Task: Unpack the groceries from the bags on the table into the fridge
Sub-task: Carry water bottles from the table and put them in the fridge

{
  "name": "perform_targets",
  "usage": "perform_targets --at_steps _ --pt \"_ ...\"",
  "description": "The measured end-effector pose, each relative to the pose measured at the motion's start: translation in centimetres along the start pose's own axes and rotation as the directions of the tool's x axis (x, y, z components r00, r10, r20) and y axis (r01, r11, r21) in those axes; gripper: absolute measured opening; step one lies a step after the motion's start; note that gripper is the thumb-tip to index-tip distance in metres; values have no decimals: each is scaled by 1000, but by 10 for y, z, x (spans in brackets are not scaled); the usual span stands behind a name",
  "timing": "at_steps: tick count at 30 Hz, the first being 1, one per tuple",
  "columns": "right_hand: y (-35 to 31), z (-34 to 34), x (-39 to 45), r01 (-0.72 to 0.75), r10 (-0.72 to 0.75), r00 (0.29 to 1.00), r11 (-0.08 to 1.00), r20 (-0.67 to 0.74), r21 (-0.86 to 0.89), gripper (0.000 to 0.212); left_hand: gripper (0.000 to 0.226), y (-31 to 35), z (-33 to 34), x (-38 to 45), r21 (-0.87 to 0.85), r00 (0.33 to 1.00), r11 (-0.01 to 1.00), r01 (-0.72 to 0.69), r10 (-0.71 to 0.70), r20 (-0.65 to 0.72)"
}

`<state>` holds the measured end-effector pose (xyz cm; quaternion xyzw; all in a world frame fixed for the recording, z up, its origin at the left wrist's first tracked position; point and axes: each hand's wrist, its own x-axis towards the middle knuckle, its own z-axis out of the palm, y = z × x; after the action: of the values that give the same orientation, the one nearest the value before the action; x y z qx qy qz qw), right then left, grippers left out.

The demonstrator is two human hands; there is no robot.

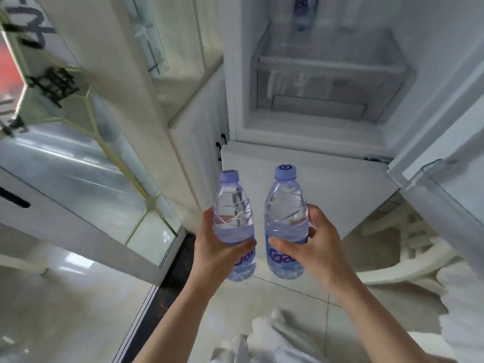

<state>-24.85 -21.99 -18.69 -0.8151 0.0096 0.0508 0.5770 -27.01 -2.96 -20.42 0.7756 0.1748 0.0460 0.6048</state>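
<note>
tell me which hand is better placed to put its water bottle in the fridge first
Probably the right hand. Its bottle sits directly below the open fridge compartment; the left hand and its bottle are off toward the compartment's left edge.

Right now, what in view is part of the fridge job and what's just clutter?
Job:
- left hand bottle
- right hand bottle
- open fridge
- bottle already on the fridge shelf

Lying about:
- white plastic chair
- glass partition
</note>
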Motion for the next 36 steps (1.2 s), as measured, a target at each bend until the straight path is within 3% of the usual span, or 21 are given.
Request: perform_targets --at_steps 9,22,30,36 --pt "-35 -40 104 88 -86 981 996 -176 2 75 64 67 46 119 -10 980 984 -177 178 91" --pt "-104 -105 280 323 -268 902 939 -338 116 60 64 197 127 272 -120 888 880 -459 457 -41" --pt "-153 -117 357 452 -382 797 891 -468 43 61 69 264 156 347 -226 841 813 -537 536 -70" --pt "-153 -116 407 489 -387 756 870 -528 62 60 76 265 180 394 -243 848 815 -526 525 -71"
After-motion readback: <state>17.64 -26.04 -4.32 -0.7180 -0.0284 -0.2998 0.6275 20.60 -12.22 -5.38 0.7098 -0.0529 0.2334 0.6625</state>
